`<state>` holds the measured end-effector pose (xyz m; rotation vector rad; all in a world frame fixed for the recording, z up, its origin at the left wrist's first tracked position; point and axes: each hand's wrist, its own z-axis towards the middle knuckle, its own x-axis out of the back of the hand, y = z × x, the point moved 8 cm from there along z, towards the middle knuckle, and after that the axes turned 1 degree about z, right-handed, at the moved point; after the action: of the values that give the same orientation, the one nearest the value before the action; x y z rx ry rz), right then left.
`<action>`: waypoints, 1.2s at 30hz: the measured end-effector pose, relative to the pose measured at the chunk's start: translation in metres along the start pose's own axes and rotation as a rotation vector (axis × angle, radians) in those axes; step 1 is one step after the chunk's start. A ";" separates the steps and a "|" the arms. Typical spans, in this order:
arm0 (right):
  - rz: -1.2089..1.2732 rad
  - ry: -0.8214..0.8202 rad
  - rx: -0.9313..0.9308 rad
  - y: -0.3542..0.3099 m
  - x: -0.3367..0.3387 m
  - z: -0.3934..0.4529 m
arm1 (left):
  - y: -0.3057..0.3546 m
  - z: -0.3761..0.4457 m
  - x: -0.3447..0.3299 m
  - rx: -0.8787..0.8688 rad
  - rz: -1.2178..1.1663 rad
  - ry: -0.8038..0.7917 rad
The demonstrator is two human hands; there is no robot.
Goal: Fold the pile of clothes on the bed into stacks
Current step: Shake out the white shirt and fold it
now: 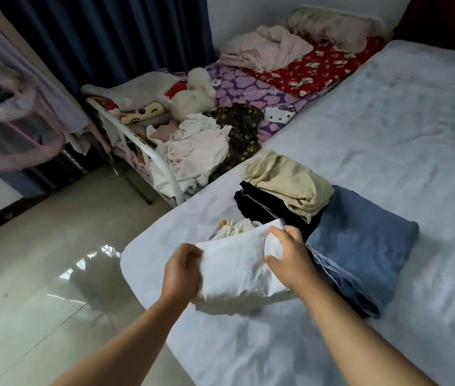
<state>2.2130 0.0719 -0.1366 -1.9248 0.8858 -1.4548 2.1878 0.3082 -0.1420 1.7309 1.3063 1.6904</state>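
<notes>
a fold looks midway: the white cotton garment (pixel 237 270) is lifted just above the near corner of the white-sheeted bed (pixel 388 121), beside the folded blue denim piece (pixel 360 246) and the stacked beige and black clothes (pixel 285 185). next it probably needs laying flat and squaring. both arms reach forward; the left hand (pixel 183 270) pinches its left edge, the right hand (pixel 287 254) curls round its right side.

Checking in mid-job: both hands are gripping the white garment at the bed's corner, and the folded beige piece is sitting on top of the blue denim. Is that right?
Not quite. The head view shows the folded beige piece sitting on top of the black garment, not the blue denim, which lies beside it. The rest holds: left hand and right hand both grip the white garment at the bed's corner.
</notes>
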 end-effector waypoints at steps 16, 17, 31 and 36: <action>-0.526 -0.315 -0.082 0.059 -0.119 0.084 | -0.073 0.055 -0.101 -0.340 0.862 -0.572; -0.545 -0.339 -0.093 0.064 -0.124 0.083 | -0.078 0.054 -0.109 -0.320 0.917 -0.620; -0.281 0.015 -0.182 0.075 0.012 0.018 | 0.032 0.023 -0.140 -0.412 0.699 -0.577; -0.249 0.164 -0.371 0.135 0.106 -0.071 | 0.097 -0.046 -0.205 -0.529 0.757 -0.707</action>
<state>2.1422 -0.0981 -0.1588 -2.2769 1.0835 -1.7073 2.2112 0.0795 -0.1707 2.2662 -0.1279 1.3128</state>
